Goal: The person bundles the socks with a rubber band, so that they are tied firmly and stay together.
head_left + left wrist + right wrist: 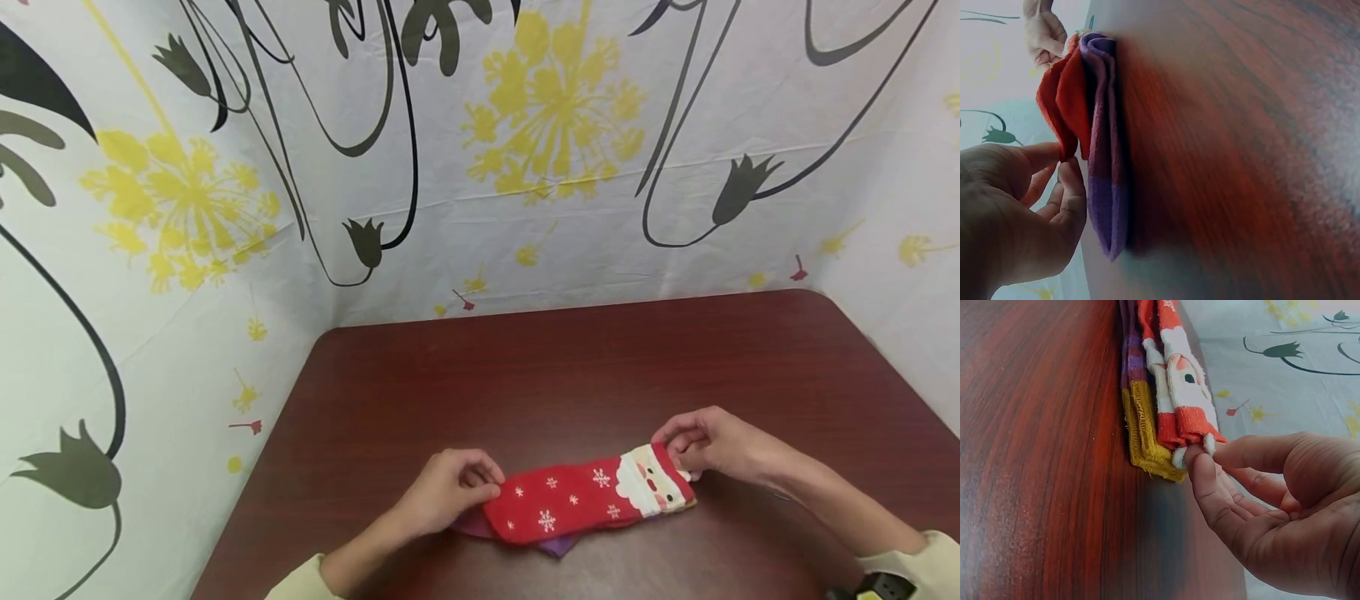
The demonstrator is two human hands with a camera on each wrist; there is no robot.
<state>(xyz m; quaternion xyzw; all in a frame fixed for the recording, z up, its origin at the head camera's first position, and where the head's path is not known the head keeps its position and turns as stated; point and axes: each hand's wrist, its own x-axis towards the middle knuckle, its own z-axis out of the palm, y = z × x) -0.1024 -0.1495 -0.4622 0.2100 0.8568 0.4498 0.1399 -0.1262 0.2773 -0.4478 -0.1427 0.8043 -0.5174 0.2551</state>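
A red sock (pixel 570 498) with white snowflakes and a Santa face at its cuff lies across a purple sock (pixel 558 545). My left hand (pixel 453 492) pinches the red sock's toe end between thumb and forefinger. At the other end, my right hand (pixel 723 446) pinches the cuff beside the Santa face. In the left wrist view, two red layers show above the folded purple sock (pixel 1110 206). A mustard-yellow ribbed cuff (pixel 1150 440) shows under the red cuff in the right wrist view. Most of the purple sock is hidden in the head view.
The socks are on a dark reddish-brown table (pixel 480 375) with rounded far corners. Behind and at both sides hangs a white cloth (pixel 450 167) printed with yellow and grey flowers. A dark watch (pixel 885 586) is on the right wrist.
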